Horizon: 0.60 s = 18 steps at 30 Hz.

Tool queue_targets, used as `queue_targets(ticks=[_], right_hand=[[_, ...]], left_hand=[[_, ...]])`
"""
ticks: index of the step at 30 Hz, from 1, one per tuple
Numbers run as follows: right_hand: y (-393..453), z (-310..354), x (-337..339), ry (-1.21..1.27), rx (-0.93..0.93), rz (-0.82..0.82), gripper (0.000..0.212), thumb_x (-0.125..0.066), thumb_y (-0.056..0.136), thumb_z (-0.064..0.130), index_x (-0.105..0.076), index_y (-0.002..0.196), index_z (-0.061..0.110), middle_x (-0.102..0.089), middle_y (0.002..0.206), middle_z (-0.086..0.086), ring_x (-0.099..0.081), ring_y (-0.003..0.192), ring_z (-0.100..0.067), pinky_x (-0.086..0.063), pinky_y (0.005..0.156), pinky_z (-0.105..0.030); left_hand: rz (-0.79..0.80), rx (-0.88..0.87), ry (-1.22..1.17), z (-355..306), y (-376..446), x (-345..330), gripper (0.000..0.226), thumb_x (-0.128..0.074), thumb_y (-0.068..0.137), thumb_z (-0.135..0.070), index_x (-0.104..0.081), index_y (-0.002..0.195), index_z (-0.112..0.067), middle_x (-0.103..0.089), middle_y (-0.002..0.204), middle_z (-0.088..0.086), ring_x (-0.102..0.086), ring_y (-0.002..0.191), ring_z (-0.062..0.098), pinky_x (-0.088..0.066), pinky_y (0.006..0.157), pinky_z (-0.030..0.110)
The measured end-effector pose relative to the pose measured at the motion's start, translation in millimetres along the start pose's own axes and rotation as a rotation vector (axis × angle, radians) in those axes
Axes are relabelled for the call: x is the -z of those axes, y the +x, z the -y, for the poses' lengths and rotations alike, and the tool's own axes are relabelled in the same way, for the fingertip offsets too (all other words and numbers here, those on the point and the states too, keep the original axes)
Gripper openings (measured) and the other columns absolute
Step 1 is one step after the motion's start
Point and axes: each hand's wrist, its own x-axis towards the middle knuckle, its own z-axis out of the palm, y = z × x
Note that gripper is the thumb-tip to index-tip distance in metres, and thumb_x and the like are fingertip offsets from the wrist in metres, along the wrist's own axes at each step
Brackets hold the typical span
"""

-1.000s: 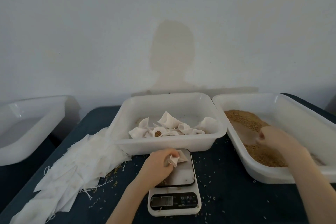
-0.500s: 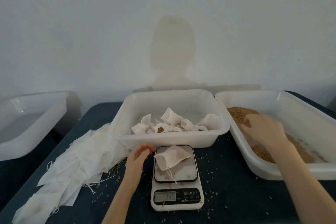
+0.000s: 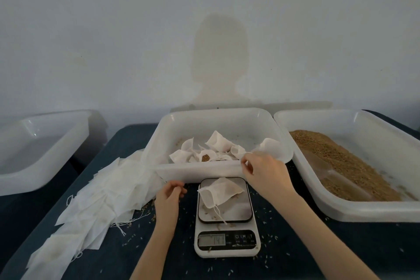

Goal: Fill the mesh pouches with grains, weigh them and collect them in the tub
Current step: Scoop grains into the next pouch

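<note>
3 tubs (image 3: pixel 218 169), 1 scale (image 3: pixel 226 232) carrying 1 pouch (image 3: pixel 221 192); left hand (image 3: pixel 169 195) and right hand (image 3: pixel 264 171) loosely curled, both empty.

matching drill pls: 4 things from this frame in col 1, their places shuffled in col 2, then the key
1. pouch on the scale
2. loose grain
3. empty pouches
4. left hand

A. heaped in the right tub
B. spread on the table left of the scale
C. on the weighing plate
D. between the empty pouches and the scale

Pairs: 1-C, 2-A, 3-B, 4-D
</note>
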Motion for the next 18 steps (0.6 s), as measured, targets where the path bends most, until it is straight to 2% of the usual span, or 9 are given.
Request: queue_targets(ticks=[2,4,6,9,13,16,18], right_hand=[[-1.7,5.3,-1.8,0.005,0.004,-0.078,0.017,-0.05,0.096,0.032,-0.063,0.091,0.023,-0.059,0.075,0.011,-0.048,0.06,-0.005,-0.03,0.047,-0.013],[-3.0,11.1,-4.0,0.054,0.027,-0.078,0.016,-0.051,0.095,0.032,-0.064,0.092,0.024,-0.063,0.077,0.011,-0.054,0.064,-0.006,-0.043,0.052,-0.019],[-5.2,17.7,-7.4,0.08,0.04,-0.005,0.017,-0.049,0.094,0.034,-0.064,0.093,0.026,-0.064,0.079,0.01,-0.057,0.068,-0.006,-0.048,0.058,-0.021],[-10.4,28.0,-16.1,0.119,0.056,0.128,0.019,-0.048,0.093,0.044,-0.06,0.091,0.029,-0.06,0.076,0.013,-0.056,0.07,-0.005,-0.043,0.06,-0.018],[-18.9,50.5,-28.0,0.051,0.125,0.204,0.037,-0.048,0.085,0.062,-0.058,0.097,0.029,-0.062,0.084,0.011,-0.056,0.072,-0.009,-0.044,0.063,-0.026],[-20.8,63.7,-31.8,-0.026,0.164,0.2,0.03,-0.045,0.089,0.05,-0.057,0.094,0.022,-0.062,0.086,0.005,-0.06,0.077,-0.017,-0.049,0.068,-0.033],[-17.8,64.7,-30.6,0.01,0.117,0.206,0.021,-0.045,0.091,0.037,-0.057,0.091,0.02,-0.062,0.084,0.002,-0.06,0.075,-0.018,-0.05,0.067,-0.031]], left_hand=[[-0.003,0.007,0.007,-0.1,0.1,-0.7,0.023,-0.048,0.091,-0.001,-0.066,0.082,-0.013,-0.065,0.074,0.003,-0.059,0.072,0.013,-0.045,0.069,0.025],[-0.007,0.022,0.008,0.1,0.1,-1.1,0.023,-0.048,0.091,-0.001,-0.066,0.082,-0.013,-0.065,0.075,0.003,-0.059,0.073,0.014,-0.045,0.07,0.025],[-0.013,0.031,0.007,0.5,0.1,-1.0,0.023,-0.048,0.09,-0.001,-0.065,0.082,-0.013,-0.065,0.074,0.003,-0.059,0.074,0.015,-0.046,0.07,0.026],[-0.015,0.037,0.004,0.7,0.2,-0.2,0.022,-0.048,0.09,-0.001,-0.065,0.083,-0.012,-0.065,0.075,0.005,-0.059,0.074,0.015,-0.045,0.069,0.025],[0.002,0.023,0.027,0.2,-1.7,0.1,0.021,-0.049,0.089,-0.001,-0.065,0.083,-0.012,-0.065,0.075,0.005,-0.059,0.075,0.016,-0.045,0.07,0.026],[0.023,-0.029,0.078,-1.8,-5.4,0.3,0.022,-0.05,0.088,-0.001,-0.065,0.081,-0.016,-0.065,0.072,0.002,-0.06,0.075,0.016,-0.044,0.068,0.023],[0.03,-0.116,0.133,-4.3,-10.0,0.0,0.023,-0.053,0.088,-0.003,-0.064,0.082,-0.021,-0.065,0.072,-0.001,-0.061,0.073,0.014,-0.045,0.067,0.024]])
